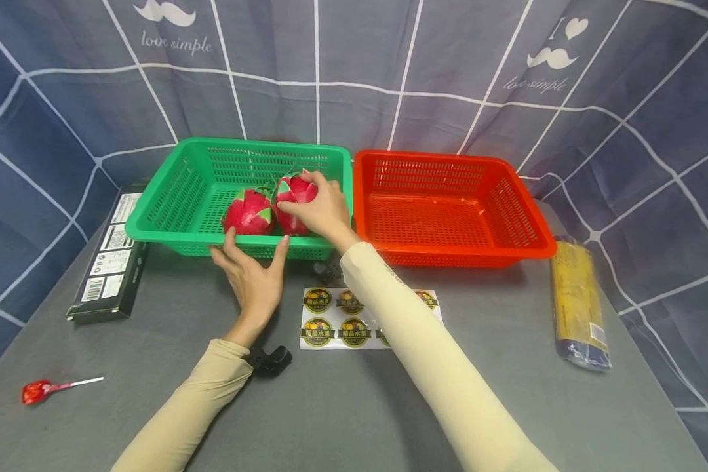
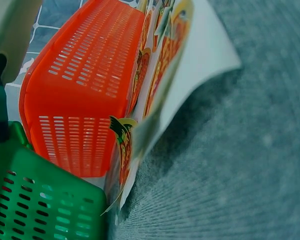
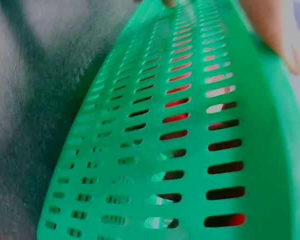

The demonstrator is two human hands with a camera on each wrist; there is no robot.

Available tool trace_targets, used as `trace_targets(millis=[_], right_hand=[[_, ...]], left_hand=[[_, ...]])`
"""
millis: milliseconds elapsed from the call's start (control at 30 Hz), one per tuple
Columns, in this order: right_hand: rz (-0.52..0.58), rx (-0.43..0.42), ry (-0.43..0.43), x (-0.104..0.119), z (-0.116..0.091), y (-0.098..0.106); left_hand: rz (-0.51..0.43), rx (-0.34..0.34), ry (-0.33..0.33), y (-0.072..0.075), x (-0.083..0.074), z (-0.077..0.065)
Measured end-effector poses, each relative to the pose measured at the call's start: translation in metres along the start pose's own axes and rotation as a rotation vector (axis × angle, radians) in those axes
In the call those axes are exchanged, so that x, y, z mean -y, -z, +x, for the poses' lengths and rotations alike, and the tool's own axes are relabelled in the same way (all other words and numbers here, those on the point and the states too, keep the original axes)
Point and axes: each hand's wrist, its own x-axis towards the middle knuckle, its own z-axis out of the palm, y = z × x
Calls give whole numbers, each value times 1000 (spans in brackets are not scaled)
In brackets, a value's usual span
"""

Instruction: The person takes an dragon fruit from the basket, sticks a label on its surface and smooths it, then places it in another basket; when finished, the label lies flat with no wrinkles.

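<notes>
Two dragon fruits sit side by side in the green basket (image 1: 203, 237). My right hand (image 1: 324, 208) reaches over its front rim and grips the right dragon fruit (image 1: 292, 219), thumb on the near left side and fingers over the top. The left dragon fruit (image 1: 249, 213), pink with green-tipped scales, lies right beside it. At the front rim, my left hand (image 1: 250, 282) rests with thumb and forefinger spread, touching the basket. Through the slots of the green basket wall (image 3: 150, 125) red patches show in the right wrist view; the fruit's underside is hidden.
A red basket (image 1: 427, 219) stands right of the green one. In front lies a sheet of round fruit stickers (image 1: 336, 318), partly under my right sleeve. A black box (image 1: 109, 262) and a lollipop (image 1: 38, 391) are at left, a yellow packet (image 1: 578, 298) at right.
</notes>
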Motion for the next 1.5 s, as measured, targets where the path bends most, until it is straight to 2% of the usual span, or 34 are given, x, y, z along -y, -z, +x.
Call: trace_targets(millis=[300,433,533,733,867,900,1200,1500], right_hand=[[394,-50,44,-6,-8,15],[523,-71,57,-16,-13,16],[592,-85,79,-20,-24,19],[630,-136,164,-28,-40,21],[661,-153,175,-30,-52,25],[671,-149,177,-20,-66,33],[727,-193,264,-22,-105,42],[825,-129,256,-35,-151,48]], left_hand=[[-4,-12,-10,-2,0,1],[-8,-4,-1,-2,-1,1],[-7,-2,2,0,-1,0],[-8,-10,-13,0,1,0],[-5,-18,-21,-1,2,0],[-4,-19,-24,-1,2,0],[3,-33,-29,-2,1,1],[5,-6,-3,-1,2,0]])
